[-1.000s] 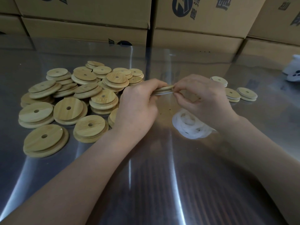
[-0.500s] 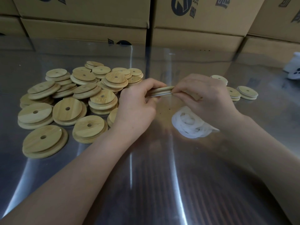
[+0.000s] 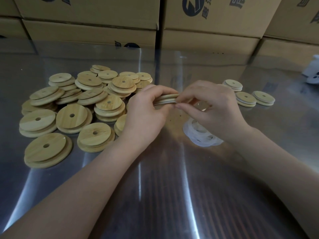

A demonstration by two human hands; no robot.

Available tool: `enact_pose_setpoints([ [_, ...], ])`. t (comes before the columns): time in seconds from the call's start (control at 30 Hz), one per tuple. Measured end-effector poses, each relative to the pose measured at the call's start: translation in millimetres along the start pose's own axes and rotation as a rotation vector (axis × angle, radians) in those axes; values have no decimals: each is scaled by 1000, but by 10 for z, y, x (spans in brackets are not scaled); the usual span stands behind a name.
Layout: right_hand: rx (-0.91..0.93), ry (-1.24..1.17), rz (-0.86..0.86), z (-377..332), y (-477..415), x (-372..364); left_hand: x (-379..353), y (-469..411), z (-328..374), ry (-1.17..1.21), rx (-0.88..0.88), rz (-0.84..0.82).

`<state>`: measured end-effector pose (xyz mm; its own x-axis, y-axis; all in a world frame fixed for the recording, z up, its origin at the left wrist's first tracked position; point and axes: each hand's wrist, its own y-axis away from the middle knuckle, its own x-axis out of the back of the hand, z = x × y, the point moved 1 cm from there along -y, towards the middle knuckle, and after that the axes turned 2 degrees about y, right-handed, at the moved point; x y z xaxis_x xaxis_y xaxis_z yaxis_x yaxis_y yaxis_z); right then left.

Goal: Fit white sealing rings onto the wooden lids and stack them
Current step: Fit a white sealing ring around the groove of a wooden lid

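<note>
Round pale wooden lid (image 3: 166,99) is held edge-on above the table, mid-view, btwn both hands. A thin white sealing ring (image 3: 163,102) shows as a pale line along its rim; can't tell if it's fully seated. Left hand (image 3: 145,112) grips the lid's left side, fingers curled over its top edge; thumb's spot can't be made out. Right hand (image 3: 213,107) pinches the lid's right rim w/ thumb and forefinger tips close together at the ring, other fingers curled in behind. Just below the right hand, on the table, lies a loose heap of translucent white rings (image 3: 198,135), partly hidden by the wrist. To the left, near the left wrist, sits a big untidy pile of round wooden lids w/ centre holes (image 3: 72,116), many overlapping. Beyond the right hand, three separate wooden lids w/ white rings fitted (image 3: 246,99) lie flat, two just beside each other, the third further back. All rest on a shiny steel table (image 3: 155,195). Brown cardboard boxes (image 3: 89,16) w/ dark print are stacked along the far edge. A white object (image 3: 312,73) at the far right is cut off; can't tell what it is.
</note>
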<state>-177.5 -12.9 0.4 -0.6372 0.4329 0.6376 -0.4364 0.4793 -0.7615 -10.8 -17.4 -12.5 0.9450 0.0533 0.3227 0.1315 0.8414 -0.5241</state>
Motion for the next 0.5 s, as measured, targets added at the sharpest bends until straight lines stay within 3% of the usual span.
enact_pose_setpoints([
  [0.5, -158, -14, 138, 33, 56, -90, -30, 14, -14, 356, 128, 58],
])
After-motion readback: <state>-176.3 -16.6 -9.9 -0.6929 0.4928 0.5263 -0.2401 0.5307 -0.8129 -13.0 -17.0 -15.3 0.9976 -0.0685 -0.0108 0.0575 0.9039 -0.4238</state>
